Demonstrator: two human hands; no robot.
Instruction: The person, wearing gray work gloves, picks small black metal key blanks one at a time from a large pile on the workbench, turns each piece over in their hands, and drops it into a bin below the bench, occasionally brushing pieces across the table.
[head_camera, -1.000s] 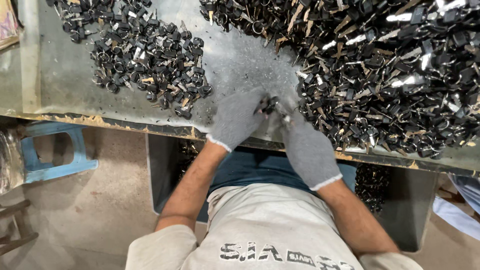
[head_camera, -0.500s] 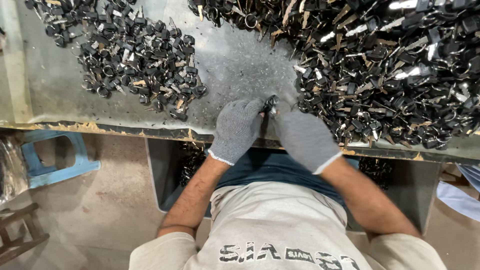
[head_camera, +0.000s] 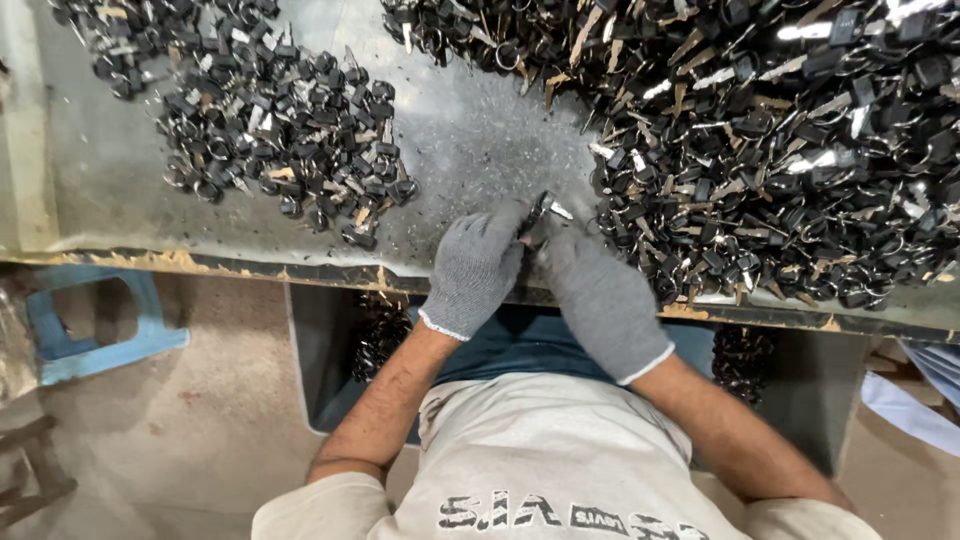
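Note:
Both of my hands wear grey knit gloves and meet at the near edge of a grey metal table (head_camera: 470, 130). My left hand (head_camera: 475, 265) and my right hand (head_camera: 595, 295) pinch one small key with a black head (head_camera: 540, 212) between their fingertips. Just right of the hands spreads a big pile of black-headed keys and rings (head_camera: 780, 150). A smaller heap of similar keys (head_camera: 270, 120) lies to the upper left, apart from both hands.
The table's worn front edge (head_camera: 230, 265) runs across the view. Under it stands a grey bin (head_camera: 320, 350) with more dark keys inside. A blue plastic stool (head_camera: 90, 325) sits on the floor at the left.
The view has shifted slightly. My hands have stayed together at the table edge, still working the same key; the piles have not changed.

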